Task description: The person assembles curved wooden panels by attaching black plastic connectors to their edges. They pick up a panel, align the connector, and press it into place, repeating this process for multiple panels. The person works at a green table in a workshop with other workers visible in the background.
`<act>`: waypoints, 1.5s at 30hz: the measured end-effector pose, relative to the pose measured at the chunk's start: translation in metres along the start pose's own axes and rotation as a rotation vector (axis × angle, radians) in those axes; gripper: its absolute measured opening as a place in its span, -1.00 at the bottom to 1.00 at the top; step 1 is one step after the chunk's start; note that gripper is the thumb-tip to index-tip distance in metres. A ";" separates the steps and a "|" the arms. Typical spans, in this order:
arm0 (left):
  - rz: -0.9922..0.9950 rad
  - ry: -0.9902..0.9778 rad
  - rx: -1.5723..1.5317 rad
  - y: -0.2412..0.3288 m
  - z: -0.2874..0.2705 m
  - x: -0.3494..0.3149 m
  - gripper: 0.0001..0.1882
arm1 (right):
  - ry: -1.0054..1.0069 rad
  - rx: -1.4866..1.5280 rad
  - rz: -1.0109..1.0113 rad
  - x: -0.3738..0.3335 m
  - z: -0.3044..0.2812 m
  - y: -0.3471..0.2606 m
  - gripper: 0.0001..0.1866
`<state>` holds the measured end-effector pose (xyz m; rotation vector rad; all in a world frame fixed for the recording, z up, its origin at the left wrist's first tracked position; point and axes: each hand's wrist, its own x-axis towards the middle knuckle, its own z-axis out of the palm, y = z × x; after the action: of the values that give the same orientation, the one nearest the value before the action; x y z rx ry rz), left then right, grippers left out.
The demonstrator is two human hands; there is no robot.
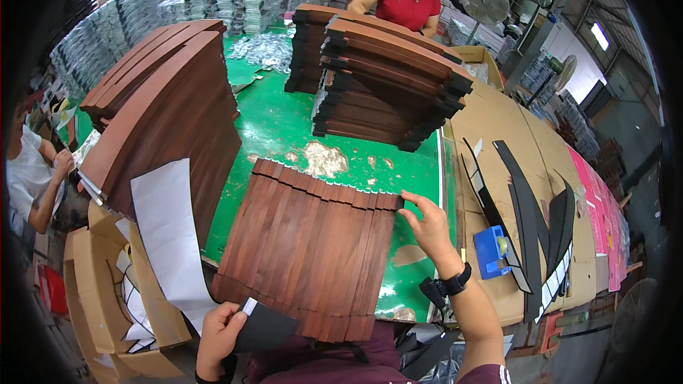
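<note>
A row of reddish-brown wooden slats (pixel 306 249) lies packed side by side before me, its far ends uneven. My left hand (pixel 222 331) is closed at the near left corner, gripping a long bendy strip. The strip's white face (pixel 167 224) rises past the hand to the left, and a black part (pixel 269 328) shows by my thumb against the slats. At the far right corner of the row, my right hand (pixel 430 231) is open, its fingers apart and the fingertips at the end of the last slat. A dark watch sits on that wrist.
Taller wooden stacks stand at left (pixel 178 99) and far middle (pixel 388 85) on the green table (pixel 274 124). Cardboard to the right carries black strips (pixel 523 220) and a blue tape dispenser (pixel 492 251). An open carton (pixel 107 299) stands left. One person works across the table, another far left.
</note>
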<state>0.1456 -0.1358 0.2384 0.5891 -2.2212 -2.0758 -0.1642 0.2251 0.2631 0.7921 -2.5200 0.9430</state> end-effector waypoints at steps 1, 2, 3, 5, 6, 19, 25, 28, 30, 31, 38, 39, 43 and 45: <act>-0.018 -0.005 -0.023 0.002 0.000 0.001 -0.79 | -0.001 0.000 -0.016 0.000 0.001 0.001 -0.62; -0.024 -0.011 -0.026 0.003 0.000 0.002 -0.79 | 0.001 -0.003 -0.028 0.001 0.002 0.001 -0.62; -0.030 -0.016 -0.030 0.004 0.000 0.003 -0.79 | 0.002 -0.005 -0.040 0.002 0.004 0.002 -0.62; -0.037 -0.021 -0.035 0.003 -0.002 0.005 -0.79 | 0.002 -0.012 -0.050 0.003 0.006 0.004 -0.63; -0.038 -0.021 -0.037 0.001 -0.002 0.005 -0.79 | 0.000 -0.016 -0.048 0.003 0.008 0.004 -0.64; -0.060 -0.005 -0.060 0.003 -0.002 0.005 -0.81 | 0.010 -0.106 -0.114 0.004 0.014 0.001 -0.67; -0.052 -0.009 -0.067 -0.005 -0.004 0.005 -0.81 | 0.033 -0.057 -0.075 0.002 0.013 -0.002 -0.67; -0.062 -0.010 -0.076 -0.003 -0.004 0.005 -0.81 | 0.021 -0.075 -0.069 0.002 0.013 -0.003 -0.66; -0.056 -0.007 -0.059 0.000 -0.003 0.006 -0.81 | 0.023 -0.074 -0.077 0.002 0.013 -0.001 -0.66; -0.053 -0.006 -0.050 0.001 -0.002 0.005 -0.81 | 0.024 -0.074 -0.081 0.002 0.013 0.000 -0.66; -0.026 -0.007 -0.045 -0.004 -0.004 0.005 -0.80 | 0.029 -0.072 -0.076 0.001 0.016 0.002 -0.67; -0.021 -0.007 -0.039 -0.006 -0.004 0.006 -0.80 | 0.030 -0.074 -0.078 0.001 0.016 0.001 -0.67; -0.038 0.000 -0.046 0.002 -0.002 0.004 -0.79 | 0.036 -0.096 -0.088 0.002 0.015 -0.002 -0.68; -0.037 -0.004 -0.052 -0.001 -0.002 0.006 -0.79 | 0.030 -0.096 -0.087 0.002 0.015 -0.001 -0.68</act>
<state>0.1409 -0.1399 0.2366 0.6272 -2.1674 -2.1468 -0.1672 0.2136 0.2534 0.8441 -2.4629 0.7937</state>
